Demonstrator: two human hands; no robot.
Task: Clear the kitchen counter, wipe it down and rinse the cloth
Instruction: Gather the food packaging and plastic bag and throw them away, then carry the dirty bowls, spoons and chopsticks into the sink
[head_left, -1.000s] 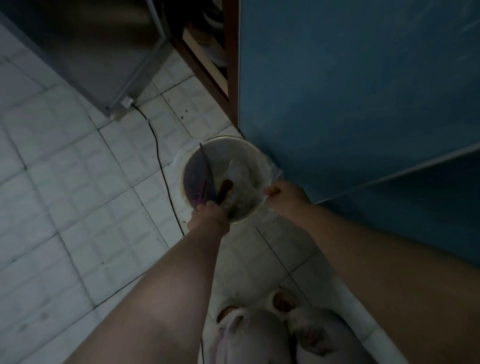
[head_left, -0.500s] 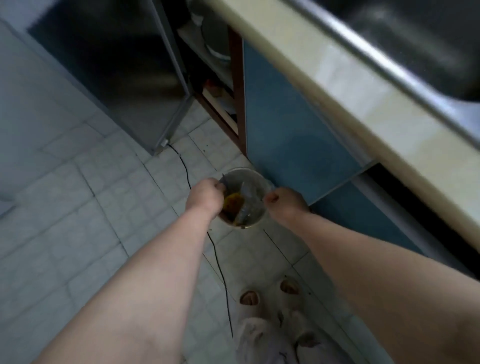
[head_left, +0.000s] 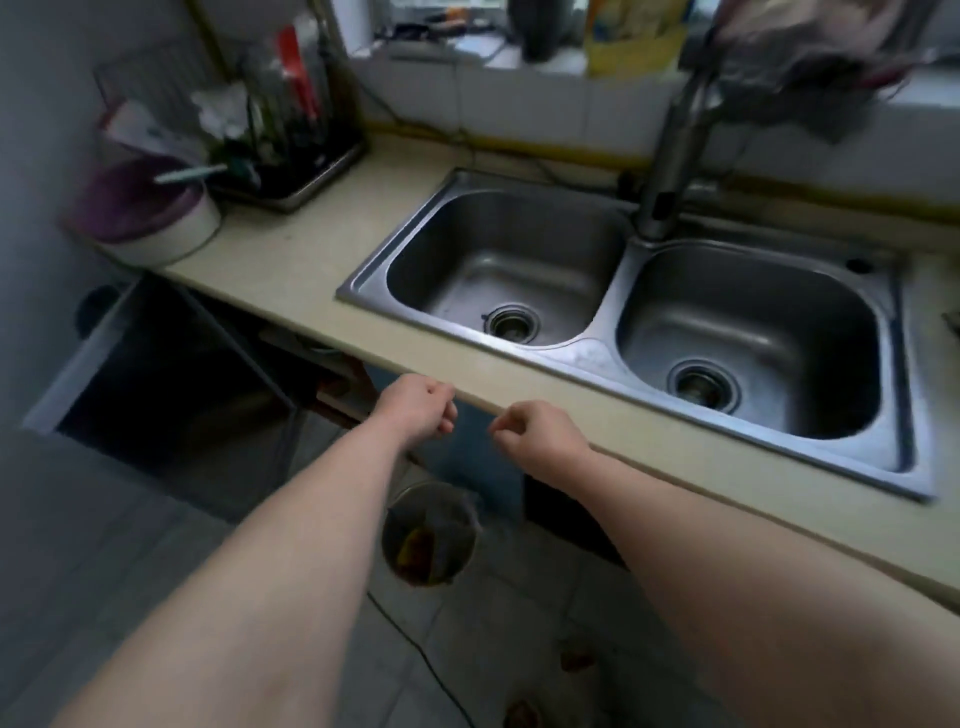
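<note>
The beige kitchen counter (head_left: 291, 265) runs across the view with a steel double sink (head_left: 613, 332) set in it. My left hand (head_left: 418, 410) and my right hand (head_left: 535, 434) hover side by side just in front of the counter's front edge, fingers curled in, nothing in either. Below them on the tiled floor stands a small round waste bin (head_left: 431, 535) with scraps and a plastic liner inside. A crumpled cloth (head_left: 810, 57) hangs over the tap (head_left: 670, 166) at the back right.
A dish rack with utensils (head_left: 283, 130) and a white bowl with a purple lid (head_left: 150, 213) stand at the counter's left end. Bottles line the window ledge. An open dark cabinet (head_left: 171, 374) lies under the counter at left. A cable crosses the floor.
My view has swung up from the floor bin to the counter and sink. Both hands have let go of the bin and risen to counter-edge height.
</note>
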